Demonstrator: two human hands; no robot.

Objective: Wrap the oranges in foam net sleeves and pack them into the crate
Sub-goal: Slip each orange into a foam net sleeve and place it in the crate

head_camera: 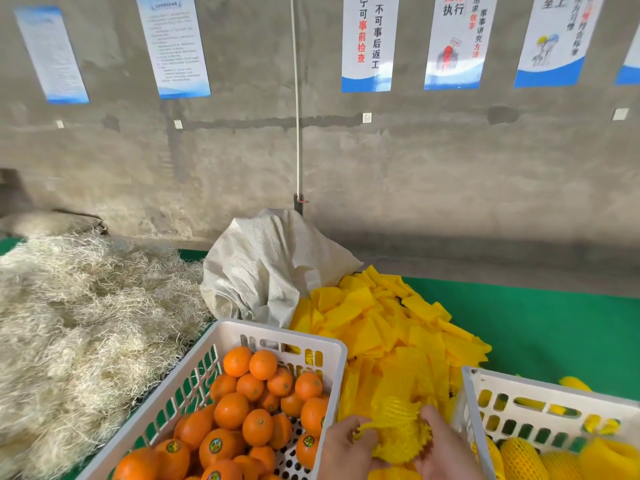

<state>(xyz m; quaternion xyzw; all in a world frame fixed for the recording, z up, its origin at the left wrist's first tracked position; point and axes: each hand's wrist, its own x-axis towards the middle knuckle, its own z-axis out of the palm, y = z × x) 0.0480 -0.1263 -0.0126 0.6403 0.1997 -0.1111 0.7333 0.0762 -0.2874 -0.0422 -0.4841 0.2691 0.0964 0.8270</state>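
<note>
While I stood over the green tabletop, this was how things lay:

Left grip: my left hand curled its fingers round the near-left side of a yellow foam net sleeve, pinching its frilled edge.
Right grip: my right hand held the same sleeve from the right, thumb pressed on its top.
Sleeve: it was bunched between both hands, low in the gap between the two crates; whether an orange sat inside it I could not tell.
Bare oranges: heaped in the white slotted crate on my left, several with round stickers.
Packing crate: white, on my right, with sleeved oranges lying in it.
Spare sleeves: a loose yellow pile beyond my hands, between the crates.
Woven sack: slumped behind the pile.
Straw-like packing wool: piled far left.
</note>
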